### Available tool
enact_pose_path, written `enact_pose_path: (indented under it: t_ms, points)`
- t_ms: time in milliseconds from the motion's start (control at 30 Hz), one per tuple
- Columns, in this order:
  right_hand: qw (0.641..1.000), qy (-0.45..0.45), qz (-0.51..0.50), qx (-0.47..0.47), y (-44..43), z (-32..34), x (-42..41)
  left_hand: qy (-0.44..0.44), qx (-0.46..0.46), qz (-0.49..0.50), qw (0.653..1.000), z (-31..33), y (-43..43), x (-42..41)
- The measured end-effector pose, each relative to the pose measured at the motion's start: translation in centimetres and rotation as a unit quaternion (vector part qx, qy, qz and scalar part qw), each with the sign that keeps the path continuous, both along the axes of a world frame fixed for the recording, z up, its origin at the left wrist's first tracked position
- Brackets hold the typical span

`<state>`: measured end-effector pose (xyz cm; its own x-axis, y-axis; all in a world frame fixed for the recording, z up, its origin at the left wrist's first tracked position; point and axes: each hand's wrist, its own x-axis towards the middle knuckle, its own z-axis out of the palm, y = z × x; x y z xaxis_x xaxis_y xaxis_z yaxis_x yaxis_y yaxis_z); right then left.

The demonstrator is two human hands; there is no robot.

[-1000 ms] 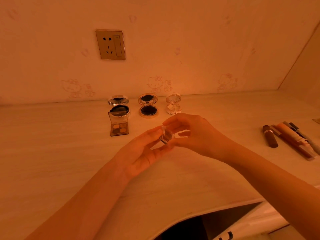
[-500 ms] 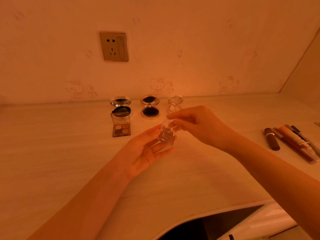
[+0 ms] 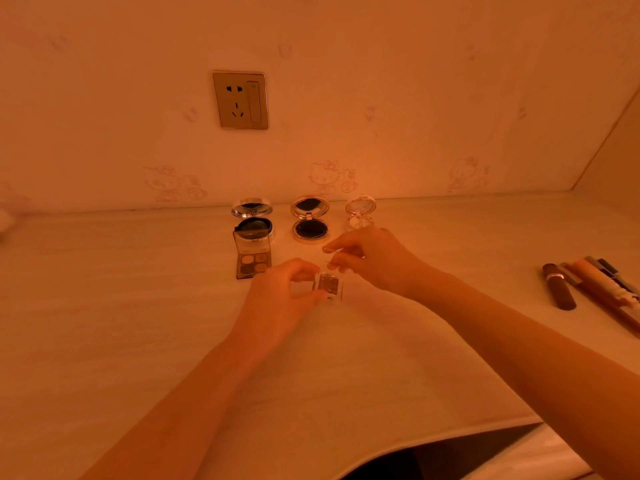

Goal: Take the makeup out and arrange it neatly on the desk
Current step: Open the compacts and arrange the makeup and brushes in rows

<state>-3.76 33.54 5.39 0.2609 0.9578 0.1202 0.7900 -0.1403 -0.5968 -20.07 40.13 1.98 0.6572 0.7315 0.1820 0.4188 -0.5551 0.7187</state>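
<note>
You face a wall papered in pale wallpaper (image 3: 415,81). Set into it is a gold-framed wall socket (image 3: 240,99), which has a rocker switch on its right side. Low on the wall you see a row of faint cartoon-cat prints (image 3: 325,176). On your right, a side wall (image 3: 620,150) meets it at a corner. Nearest you, a dark opening (image 3: 433,462) shows.

Three open compacts (image 3: 310,220) behind palette (image 3: 252,259), lipsticks (image 3: 588,282) far right on desk (image 3: 104,306)
</note>
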Motion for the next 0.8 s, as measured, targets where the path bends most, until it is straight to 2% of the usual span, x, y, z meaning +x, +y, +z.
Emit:
enact_pose_path:
  t_ms: [100,233,467,800]
  points:
    - [1.0,-0.004,0.004,-0.009,0.6,-0.5,-0.2,0.072,0.093,0.001,0.993,-0.9,0.5,0.0]
    - [0.999,-0.027,0.032,-0.015,1.3,-0.8,-0.4,0.1,0.131,0.023,0.986,-2.1,1.2,0.0]
    - [0.997,-0.057,0.054,-0.008,2.2,-1.6,-0.4,0.089,0.184,0.02,0.979,-3.0,2.0,-0.1]
    - [0.999,-0.029,0.023,-0.015,3.2,-2.2,0.1,0.057,0.205,0.008,0.977,-3.6,1.9,-0.1]
